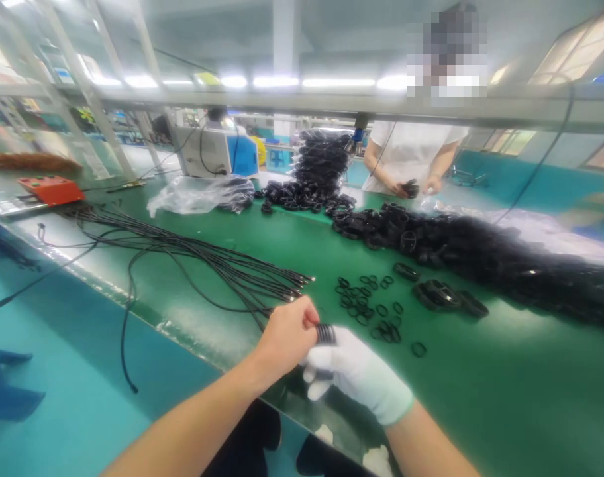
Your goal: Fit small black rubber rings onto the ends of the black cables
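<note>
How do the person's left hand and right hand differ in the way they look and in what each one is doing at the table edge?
The left hand is bare, while the right hand wears a white glove. The left hand comes in from the left with fingers curled, pinching the small stack of black rings; the right hand sits below and to the right of the stack, supporting it. Both touch the rings over the green table.

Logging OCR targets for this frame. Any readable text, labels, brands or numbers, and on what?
None can be read.
Orange box: no legible marking.
White and blue machine: casing too blurred for any label.
Papers or signs on the left shelving: too small and blurred.
Black rings, cables, the stack held by the hands: no print visible.
</note>
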The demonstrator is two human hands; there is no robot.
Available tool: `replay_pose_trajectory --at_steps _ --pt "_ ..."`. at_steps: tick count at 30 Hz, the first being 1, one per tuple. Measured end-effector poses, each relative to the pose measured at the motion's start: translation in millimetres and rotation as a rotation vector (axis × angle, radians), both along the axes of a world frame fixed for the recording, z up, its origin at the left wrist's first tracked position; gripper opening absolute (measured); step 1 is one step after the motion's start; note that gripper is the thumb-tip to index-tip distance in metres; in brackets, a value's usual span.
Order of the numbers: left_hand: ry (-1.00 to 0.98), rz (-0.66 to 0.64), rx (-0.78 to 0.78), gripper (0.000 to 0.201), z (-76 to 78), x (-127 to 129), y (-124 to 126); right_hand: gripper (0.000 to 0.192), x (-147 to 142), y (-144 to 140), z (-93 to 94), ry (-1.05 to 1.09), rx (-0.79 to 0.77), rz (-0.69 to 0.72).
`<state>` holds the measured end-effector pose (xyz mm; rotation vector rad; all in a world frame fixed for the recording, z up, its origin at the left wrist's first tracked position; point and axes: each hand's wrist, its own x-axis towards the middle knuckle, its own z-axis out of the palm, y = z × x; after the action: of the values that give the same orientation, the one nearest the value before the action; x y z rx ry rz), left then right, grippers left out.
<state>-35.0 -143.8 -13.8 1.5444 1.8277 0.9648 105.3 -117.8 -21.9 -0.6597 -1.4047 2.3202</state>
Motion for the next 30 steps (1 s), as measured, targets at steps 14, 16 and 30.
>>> replay_pose_trajectory --at_steps 14,16,30 --pt "0.177 -0.254 0.042 0.011 -0.8 -19 46 0.032 73 58 -1.6 0.163 -0.227 -0.622" --pt "0.22 -0.32 0.04 0.007 -8.1 -6 57 0.032 81 63 0.7 0.137 -0.237 -0.659" --pt "-0.056 -0.401 -0.034 0.017 -15.9 23 70 0.045 56 53 -8.5 0.077 -0.05 -0.717"
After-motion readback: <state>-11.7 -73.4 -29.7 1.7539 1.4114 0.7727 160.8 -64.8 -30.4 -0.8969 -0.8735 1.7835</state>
